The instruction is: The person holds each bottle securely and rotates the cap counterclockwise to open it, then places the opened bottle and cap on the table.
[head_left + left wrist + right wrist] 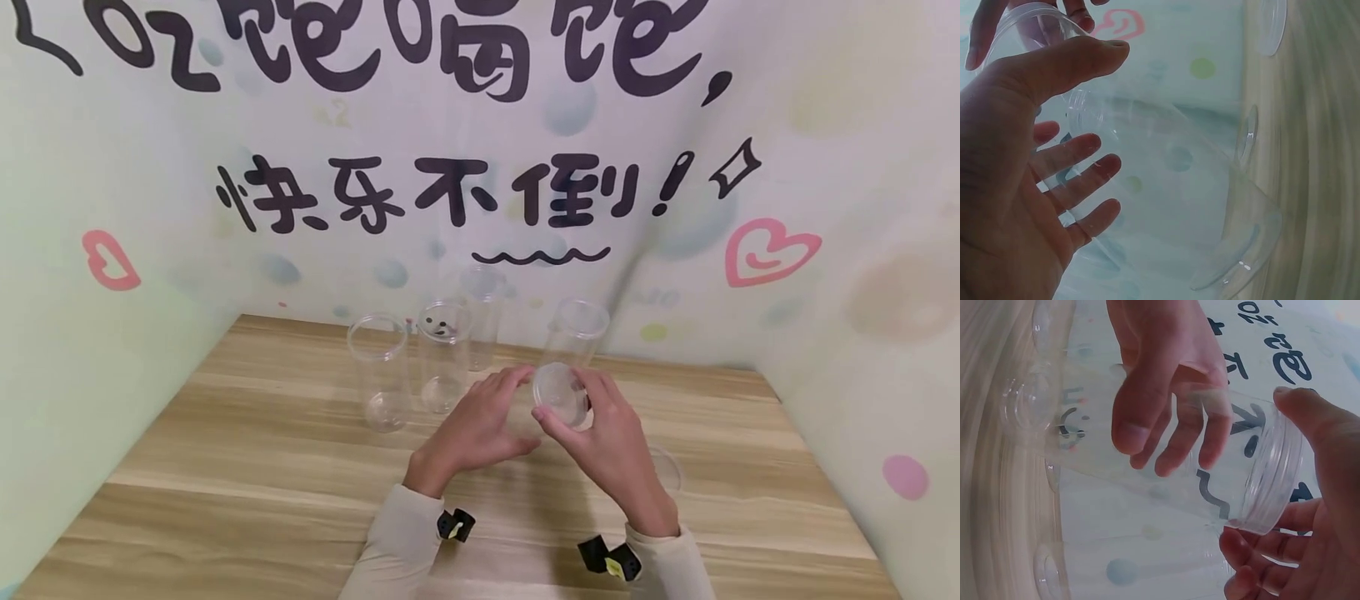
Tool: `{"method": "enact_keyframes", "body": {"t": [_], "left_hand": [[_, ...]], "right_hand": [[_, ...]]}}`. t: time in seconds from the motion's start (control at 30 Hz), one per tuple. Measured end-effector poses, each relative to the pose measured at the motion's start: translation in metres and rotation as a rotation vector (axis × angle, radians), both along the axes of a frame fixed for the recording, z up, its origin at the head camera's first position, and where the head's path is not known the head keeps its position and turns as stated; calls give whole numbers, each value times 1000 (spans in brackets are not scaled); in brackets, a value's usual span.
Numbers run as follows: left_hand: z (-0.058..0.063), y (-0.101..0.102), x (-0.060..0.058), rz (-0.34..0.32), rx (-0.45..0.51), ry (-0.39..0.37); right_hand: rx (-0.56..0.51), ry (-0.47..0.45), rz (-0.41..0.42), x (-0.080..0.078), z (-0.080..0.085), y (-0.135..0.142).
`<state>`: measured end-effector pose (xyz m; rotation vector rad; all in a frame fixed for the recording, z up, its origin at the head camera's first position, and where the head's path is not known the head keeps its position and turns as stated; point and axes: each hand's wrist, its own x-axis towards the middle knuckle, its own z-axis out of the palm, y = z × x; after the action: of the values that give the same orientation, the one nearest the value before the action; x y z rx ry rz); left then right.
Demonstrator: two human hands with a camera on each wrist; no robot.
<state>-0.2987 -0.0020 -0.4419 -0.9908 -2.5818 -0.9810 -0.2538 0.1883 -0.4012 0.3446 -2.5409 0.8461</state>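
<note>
A clear plastic jar [561, 393] is held between both hands, tilted, its ridged round end facing up toward the head camera. Thumb and fingers of my right hand [611, 429] grip that ridged end [1272, 478] from the right. Around the jar's body lies my left hand [480, 421], thumb on one side and spread, slightly bent fingers on the other. Through the transparent wall [1172, 187] the wall print shows in the left wrist view. A round clear lid [666, 468] lies on the table, partly behind the right wrist.
Several clear jars stand upright toward the back: one at the left [377, 375], another beside it [444, 358], one behind [483, 312] and one behind the hands [579, 325]. The wooden table [247, 467] meets printed cloth walls [420, 125] at back and sides.
</note>
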Motion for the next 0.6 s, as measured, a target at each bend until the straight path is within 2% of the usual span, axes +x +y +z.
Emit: {"method": "enact_keyframes", "body": {"t": [0.27, 0.6], "left_hand": [[3, 0, 1, -19, 5, -59], [5, -2, 3, -32, 20, -97]], "right_hand": [[-6, -62, 67, 1, 3, 5], [-18, -61, 169, 1, 7, 12]]}}
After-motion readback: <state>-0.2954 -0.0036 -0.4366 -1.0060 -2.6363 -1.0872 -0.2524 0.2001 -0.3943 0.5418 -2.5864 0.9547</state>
